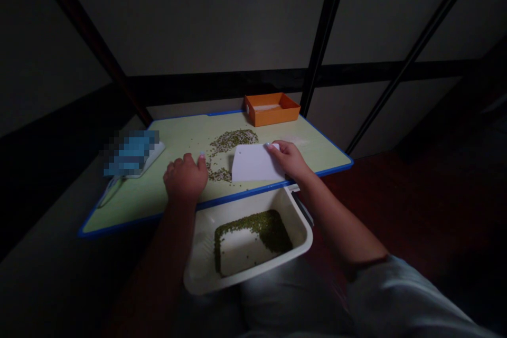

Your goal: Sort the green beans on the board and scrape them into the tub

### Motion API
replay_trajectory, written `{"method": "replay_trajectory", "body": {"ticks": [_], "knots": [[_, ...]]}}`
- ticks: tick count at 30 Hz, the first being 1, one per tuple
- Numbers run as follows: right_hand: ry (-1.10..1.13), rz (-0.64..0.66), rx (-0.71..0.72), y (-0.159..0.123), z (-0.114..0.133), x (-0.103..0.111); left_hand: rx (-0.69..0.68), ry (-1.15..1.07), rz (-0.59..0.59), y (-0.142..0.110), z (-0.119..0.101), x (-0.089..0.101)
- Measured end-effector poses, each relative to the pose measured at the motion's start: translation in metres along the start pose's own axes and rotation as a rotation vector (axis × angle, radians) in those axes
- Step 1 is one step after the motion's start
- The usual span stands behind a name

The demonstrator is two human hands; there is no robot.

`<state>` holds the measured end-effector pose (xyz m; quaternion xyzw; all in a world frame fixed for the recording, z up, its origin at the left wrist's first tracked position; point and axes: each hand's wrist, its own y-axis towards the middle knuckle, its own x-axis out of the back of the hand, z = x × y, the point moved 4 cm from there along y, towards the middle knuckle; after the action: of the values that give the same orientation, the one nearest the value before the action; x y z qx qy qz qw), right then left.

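My right hand point(291, 159) grips a white dough scraper point(255, 163) by its right side, thumb on top. The flat scraper is tilted up over the table near its front edge. Just left and behind it lie loose small green beans point(233, 140), mixed with pale grains. My left hand point(185, 177) is over the table's front left part, beside the beans. Its fingers are loosely bent with the thumb apart, and nothing shows in them. Below the table edge, a cream plastic tub point(206, 232) at my lap holds many green beans, gathered along its back and right.
An orange open box point(275, 116) with pale contents stands at the back of the light green table point(174, 134), which has a blue rim. A blurred-out blue item point(132, 153) lies on a white object at the left. A dark-framed panel wall rises behind.
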<state>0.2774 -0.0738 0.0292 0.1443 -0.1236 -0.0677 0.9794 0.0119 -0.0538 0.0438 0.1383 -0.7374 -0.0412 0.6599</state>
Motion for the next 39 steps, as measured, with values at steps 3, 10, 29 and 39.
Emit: {"method": "replay_trajectory", "body": {"ticks": [3, 10, 29, 39], "knots": [[0.006, 0.013, -0.003, 0.001, -0.001, -0.001, -0.003, 0.000, -0.013, -0.001, 0.000, 0.000], [0.021, 0.051, 0.012, 0.002, 0.001, -0.010, 0.000, 0.001, 0.004, 0.000, 0.000, 0.000], [0.082, 0.198, 0.026, -0.004, 0.008, -0.017, 0.001, -0.026, 0.021, -0.001, 0.000, 0.000], [0.120, 0.207, 0.021, -0.011, 0.016, -0.015, -0.001, -0.029, 0.019, 0.000, 0.001, 0.000]]}}
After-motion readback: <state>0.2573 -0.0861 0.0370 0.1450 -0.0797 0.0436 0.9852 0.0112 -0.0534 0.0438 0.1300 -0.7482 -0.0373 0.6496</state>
